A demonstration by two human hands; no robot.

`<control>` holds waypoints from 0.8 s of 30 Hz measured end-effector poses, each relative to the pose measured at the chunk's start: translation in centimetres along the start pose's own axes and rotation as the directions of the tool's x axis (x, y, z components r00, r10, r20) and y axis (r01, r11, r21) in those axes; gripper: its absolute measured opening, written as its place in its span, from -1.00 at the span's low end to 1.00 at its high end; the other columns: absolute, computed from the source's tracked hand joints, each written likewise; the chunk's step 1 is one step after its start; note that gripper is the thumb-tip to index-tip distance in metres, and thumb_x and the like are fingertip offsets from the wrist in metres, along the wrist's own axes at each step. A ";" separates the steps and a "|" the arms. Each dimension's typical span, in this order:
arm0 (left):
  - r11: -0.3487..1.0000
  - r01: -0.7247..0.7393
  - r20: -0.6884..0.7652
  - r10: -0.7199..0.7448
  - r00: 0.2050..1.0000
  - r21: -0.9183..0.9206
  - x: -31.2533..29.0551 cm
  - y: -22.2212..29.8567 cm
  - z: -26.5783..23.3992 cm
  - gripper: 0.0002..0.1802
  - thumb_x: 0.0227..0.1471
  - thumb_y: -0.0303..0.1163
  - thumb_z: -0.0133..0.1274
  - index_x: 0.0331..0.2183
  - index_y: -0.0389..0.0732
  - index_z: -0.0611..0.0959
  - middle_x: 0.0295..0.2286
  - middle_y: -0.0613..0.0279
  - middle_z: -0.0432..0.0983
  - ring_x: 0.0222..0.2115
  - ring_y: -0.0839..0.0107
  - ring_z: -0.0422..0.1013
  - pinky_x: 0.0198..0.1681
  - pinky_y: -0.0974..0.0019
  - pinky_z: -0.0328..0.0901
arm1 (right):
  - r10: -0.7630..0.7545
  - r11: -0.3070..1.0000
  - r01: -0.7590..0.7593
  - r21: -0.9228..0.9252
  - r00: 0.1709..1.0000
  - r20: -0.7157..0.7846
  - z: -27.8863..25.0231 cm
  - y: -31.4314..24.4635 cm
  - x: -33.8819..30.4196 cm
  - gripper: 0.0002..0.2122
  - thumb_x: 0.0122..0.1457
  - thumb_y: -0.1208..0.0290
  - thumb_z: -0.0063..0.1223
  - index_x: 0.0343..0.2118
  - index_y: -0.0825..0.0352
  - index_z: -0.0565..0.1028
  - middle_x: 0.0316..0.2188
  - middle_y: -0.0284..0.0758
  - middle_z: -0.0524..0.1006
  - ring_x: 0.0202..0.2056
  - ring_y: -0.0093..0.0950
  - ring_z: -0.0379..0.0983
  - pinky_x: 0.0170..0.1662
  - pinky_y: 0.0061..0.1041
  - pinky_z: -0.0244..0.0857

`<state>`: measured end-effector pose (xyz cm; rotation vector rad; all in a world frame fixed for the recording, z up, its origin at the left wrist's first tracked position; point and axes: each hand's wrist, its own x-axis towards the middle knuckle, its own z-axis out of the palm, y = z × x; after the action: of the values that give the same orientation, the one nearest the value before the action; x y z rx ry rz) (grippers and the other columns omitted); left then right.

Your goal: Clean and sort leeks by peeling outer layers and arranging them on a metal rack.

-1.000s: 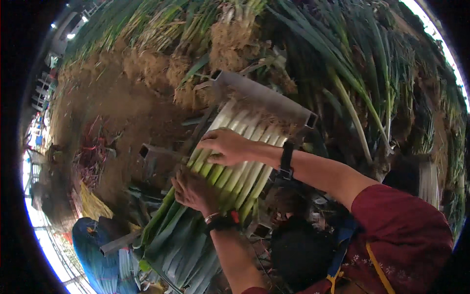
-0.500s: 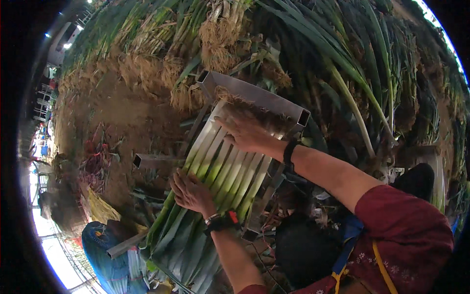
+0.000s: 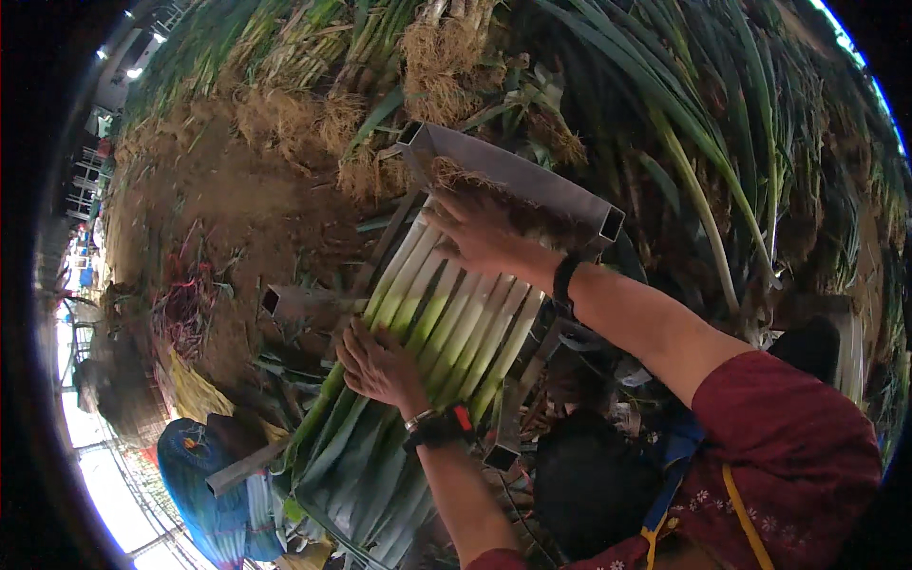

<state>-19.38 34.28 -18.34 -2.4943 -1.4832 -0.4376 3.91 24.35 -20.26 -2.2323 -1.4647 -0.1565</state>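
Observation:
Several leeks (image 3: 451, 328) lie side by side in a metal frame (image 3: 518, 171), white stems up and roots against its far end plate. My right hand (image 3: 480, 233) rests flat across the stems just below the roots, fingers stretched toward the left edge of the row. Lower down, my left hand (image 3: 380, 369) lies on the row's left side where stems turn to green leaves. Its fingers are slightly bent and apart, touching the outer leek. Neither hand is wrapped round a stem. The leaves (image 3: 356, 484) fan out toward the lower edge, partly under my left forearm.
Piled leeks with brown roots (image 3: 442, 71) lie beyond the frame, and long leaves (image 3: 703, 142) spread at the right. Red string (image 3: 190, 318) lies on the soil at left. A blue bundle (image 3: 204, 484) sits at lower left near a metal bar (image 3: 247, 465).
The frame with the leeks appears slightly farther right in the picture, and both hands shift along with it. My left hand still touches the row's left edge; my right hand stays over the stems.

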 end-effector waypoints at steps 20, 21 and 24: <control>0.979 -0.033 -0.036 0.041 0.999 0.203 0.2 -0.5 1.4 -0.56 0.23 -0.01 -0.17 0.10 0.16 0.46 0.13 0.46 0.30 0.14 0.26 0.20 0.03 0.06 0.15 | 0.164 0.986 -0.163 -0.031 0.939 0.303 -4.2 -3.6 -1.0 -0.41 0.21 0.05 -0.09 0.28 0.12 0.13 0.23 -0.13 0.20 0.11 -0.08 0.27 0.08 -0.02 0.20; 0.976 -0.036 -0.045 0.046 0.998 0.214 0.0 -0.7 1.2 -0.56 0.23 -0.04 -0.16 0.11 0.16 0.44 0.13 0.47 0.30 0.14 0.28 0.20 0.02 0.06 0.16 | 0.115 0.981 -0.153 0.116 0.953 0.282 -5.1 -4.5 -2.2 -0.42 0.20 0.10 -0.04 0.26 0.12 0.16 0.21 -0.14 0.22 0.07 -0.10 0.32 0.05 -0.09 0.24; 0.976 -0.060 -0.061 0.074 0.995 0.208 -0.2 -0.7 1.1 -0.55 0.23 -0.08 -0.17 0.13 0.16 0.41 0.14 0.50 0.29 0.15 0.33 0.20 0.00 0.07 0.19 | -0.068 0.929 0.032 0.370 0.994 0.086 -11.0 -5.6 -6.7 -0.49 0.13 0.26 0.06 0.18 0.14 0.29 0.11 -0.18 0.34 -0.05 -0.14 0.42 -0.02 -0.23 0.34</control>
<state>-19.91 34.81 -19.43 -2.3356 -1.3408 -0.3360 -2.21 15.72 -11.01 -1.9209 -1.4630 0.2012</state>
